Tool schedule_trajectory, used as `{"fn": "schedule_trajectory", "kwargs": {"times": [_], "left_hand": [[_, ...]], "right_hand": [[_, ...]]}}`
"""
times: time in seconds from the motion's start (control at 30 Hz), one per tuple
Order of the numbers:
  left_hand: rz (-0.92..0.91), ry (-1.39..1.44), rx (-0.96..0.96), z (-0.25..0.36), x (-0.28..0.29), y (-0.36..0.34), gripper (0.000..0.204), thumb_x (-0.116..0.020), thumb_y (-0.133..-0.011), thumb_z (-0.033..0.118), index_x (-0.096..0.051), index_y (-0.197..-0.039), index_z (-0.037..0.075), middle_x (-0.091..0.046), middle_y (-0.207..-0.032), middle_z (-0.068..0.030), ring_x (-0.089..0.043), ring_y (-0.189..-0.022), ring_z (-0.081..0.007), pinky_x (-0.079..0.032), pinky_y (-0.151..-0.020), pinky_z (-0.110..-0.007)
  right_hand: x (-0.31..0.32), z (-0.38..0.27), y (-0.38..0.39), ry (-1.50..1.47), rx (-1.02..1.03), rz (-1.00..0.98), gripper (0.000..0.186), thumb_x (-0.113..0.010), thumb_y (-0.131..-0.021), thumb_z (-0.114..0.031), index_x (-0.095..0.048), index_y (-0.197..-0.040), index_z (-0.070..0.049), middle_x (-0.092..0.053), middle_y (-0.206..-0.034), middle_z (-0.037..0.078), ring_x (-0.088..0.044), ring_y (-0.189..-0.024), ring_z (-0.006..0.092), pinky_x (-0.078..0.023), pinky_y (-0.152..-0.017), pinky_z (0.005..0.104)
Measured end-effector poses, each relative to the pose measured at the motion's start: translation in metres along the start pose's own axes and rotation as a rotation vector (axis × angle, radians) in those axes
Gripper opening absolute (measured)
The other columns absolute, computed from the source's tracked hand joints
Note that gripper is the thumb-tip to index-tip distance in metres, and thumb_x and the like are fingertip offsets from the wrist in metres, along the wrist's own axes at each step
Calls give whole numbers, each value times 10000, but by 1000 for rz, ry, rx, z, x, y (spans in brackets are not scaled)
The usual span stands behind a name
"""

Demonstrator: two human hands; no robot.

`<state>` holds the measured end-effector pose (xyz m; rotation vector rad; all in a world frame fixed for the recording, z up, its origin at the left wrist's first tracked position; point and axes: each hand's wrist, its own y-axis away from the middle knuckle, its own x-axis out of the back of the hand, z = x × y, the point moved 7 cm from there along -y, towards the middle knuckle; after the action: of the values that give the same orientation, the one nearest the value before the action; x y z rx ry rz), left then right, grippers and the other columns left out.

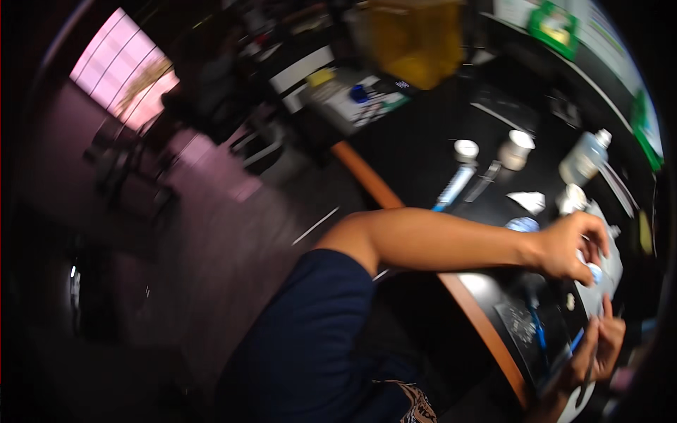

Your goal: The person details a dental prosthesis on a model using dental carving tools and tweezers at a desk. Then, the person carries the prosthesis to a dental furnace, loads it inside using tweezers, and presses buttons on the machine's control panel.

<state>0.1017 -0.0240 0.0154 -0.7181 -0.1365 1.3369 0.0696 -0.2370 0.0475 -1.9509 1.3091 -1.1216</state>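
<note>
My left hand (572, 247) reaches over the black bench (416, 148), fingers curled round a small white and pale-blue item (594, 273) above a pale grey sheet (611, 257). Lower right, my right hand (598, 345) grips a slender dark tool (587, 374), blurred and partly hidden. Near them lie a clear plastic piece with specks (520, 324), a blue tool (539, 328), a crumpled white paper (529, 201) and a blue round item (522, 224), partly behind my wrist.
A clear bottle (582, 158), white-capped jars (517, 150), a blue-white tube (455, 185) and papers (367, 106) stand or lie farther back. A yellow container (416, 42) is at the back. The bench's wooden edge (374, 180) runs beside chairs (127, 169).
</note>
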Motion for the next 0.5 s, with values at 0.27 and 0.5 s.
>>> {"fn": "schedule_trajectory", "kwargs": {"times": [0.27,0.5], "left_hand": [[206,-178,-47,2,25,5,248,-772,-595,72,-686,-810,-16,-717,-761,-94,-707,-727,-163,-578,-680,-294],[266,-209,-86,5,18,5,194,-712,-537,39,-659,-708,-36,-693,-719,-132,-704,-673,-207,-583,-629,-311]], "right_hand": [[-35,-33,-21,32,78,-79,86,-726,-912,63,-648,-937,91,-624,-898,211,-681,-761,283,-661,-795,430],[-30,-29,-22,76,56,-92,99,-742,-862,134,-657,-895,95,-639,-849,176,-684,-740,258,-640,-705,353]]}}
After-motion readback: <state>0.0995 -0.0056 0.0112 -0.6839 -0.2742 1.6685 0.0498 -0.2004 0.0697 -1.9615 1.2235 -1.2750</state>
